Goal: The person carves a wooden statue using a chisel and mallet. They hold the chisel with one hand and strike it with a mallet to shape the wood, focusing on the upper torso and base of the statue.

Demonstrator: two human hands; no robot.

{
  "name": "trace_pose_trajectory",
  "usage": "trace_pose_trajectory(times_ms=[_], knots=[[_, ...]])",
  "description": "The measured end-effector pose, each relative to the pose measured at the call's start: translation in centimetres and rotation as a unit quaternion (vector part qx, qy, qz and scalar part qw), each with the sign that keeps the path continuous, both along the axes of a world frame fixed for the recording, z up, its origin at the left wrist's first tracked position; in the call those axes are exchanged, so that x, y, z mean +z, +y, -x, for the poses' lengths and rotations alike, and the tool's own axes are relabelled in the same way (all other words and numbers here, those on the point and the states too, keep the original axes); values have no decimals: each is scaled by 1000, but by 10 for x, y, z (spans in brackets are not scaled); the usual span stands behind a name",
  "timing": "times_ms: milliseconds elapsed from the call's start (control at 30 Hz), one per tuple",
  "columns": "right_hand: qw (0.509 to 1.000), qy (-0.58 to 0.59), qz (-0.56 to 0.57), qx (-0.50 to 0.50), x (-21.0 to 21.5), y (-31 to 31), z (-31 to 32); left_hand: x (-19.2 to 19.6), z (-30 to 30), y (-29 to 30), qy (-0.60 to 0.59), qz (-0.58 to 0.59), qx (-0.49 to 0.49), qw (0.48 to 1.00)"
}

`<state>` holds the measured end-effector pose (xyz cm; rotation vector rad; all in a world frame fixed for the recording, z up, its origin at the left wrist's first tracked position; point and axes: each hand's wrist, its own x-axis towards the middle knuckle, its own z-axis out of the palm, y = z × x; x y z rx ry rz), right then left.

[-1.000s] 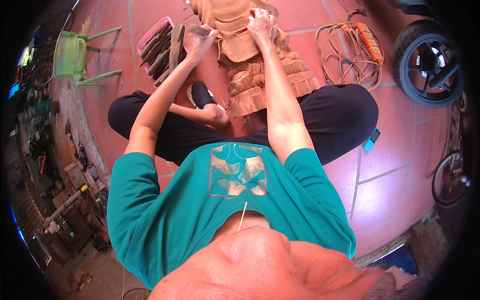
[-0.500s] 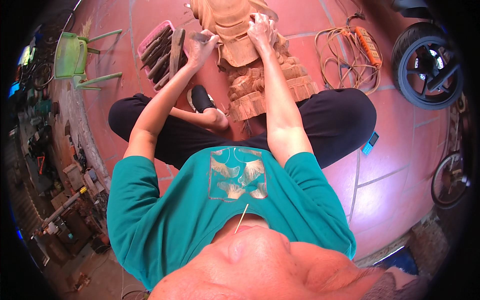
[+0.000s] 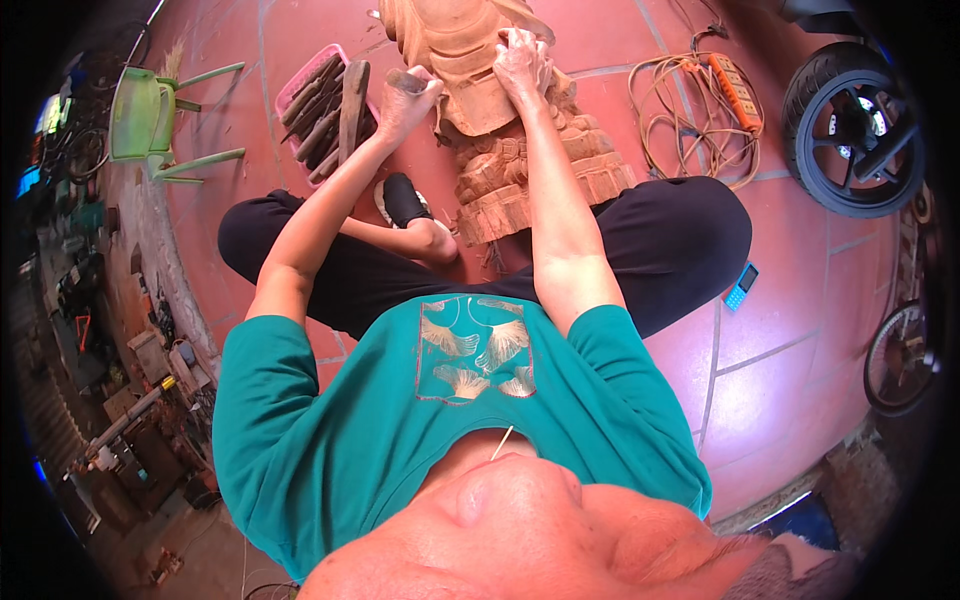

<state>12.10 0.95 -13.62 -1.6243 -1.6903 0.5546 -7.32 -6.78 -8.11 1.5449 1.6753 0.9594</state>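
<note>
A brown wooden carving (image 3: 480, 101) with folded drapery and a rough, chunky base lies on the floor between my legs. At its left side my left hand (image 3: 413, 108) is closed round the wooden handle of a carving chisel (image 3: 404, 81). The handle's rounded end sticks out to the left of the fist, and the blade is hidden by the hand. My right hand (image 3: 522, 68) lies on the carving's right side, its fingers bent over the wood near the far end. Whether anything is under those fingers is hidden.
Left of my left hand stands a pink basket (image 3: 335, 50) of several dark wooden-handled tools. A green plastic chair (image 3: 143, 115) is farther left. To the right lie an orange power strip (image 3: 735, 92) with coiled cord, a blue phone (image 3: 741, 287) and a motorbike wheel (image 3: 850, 130).
My left hand and the chisel handle have shifted slightly to the right, toward the carving. The right hand and the carving stay almost where they were.
</note>
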Motion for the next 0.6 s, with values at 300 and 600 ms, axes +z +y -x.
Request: trace_pose_trajectory(times_ms=[300,600], knots=[[1000,12,-4,4,2,-2,4,5,5,4,-57,18,11,998],[999,32,-3,6,-1,0,2,16,2,4,-48,44,-8,998]])
